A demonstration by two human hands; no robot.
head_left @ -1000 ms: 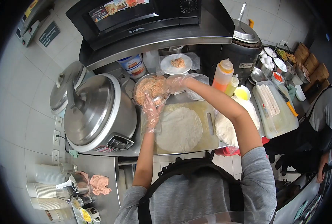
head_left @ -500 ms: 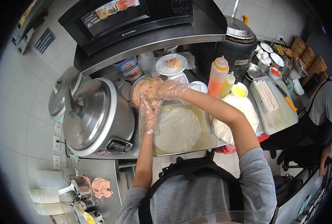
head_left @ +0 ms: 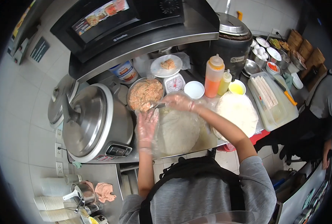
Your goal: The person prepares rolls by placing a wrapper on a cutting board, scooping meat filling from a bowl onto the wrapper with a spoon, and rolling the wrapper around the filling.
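A metal bowl of pinkish shredded filling (head_left: 146, 92) stands beside the large steel cooker. My right hand (head_left: 179, 102), in a clear plastic glove, is closed on a metal spoon (head_left: 155, 105) at the bowl's near edge. Just below the bowl, my gloved left hand (head_left: 147, 125) has its fingers spread, palm up, with a little filling by the fingertips. A round flat dough sheet (head_left: 180, 132) lies on the cutting board (head_left: 209, 140), below my right hand. Behind the bowl, a plate with filling (head_left: 166, 66) rests on a dial scale (head_left: 174, 83).
A white bowl (head_left: 194, 90), an orange squeeze bottle (head_left: 213, 76) and stacked dough sheets (head_left: 236, 115) stand to the right. The steel cooker (head_left: 89, 121) borders the left side. A shelf with a microwave (head_left: 117, 28) overhangs the back. A person (head_left: 315, 112) stands far right.
My right hand has come out of the bowl toward me and to the right, bringing the spoon into view. My left hand has moved down from the bowl and opened, palm up.
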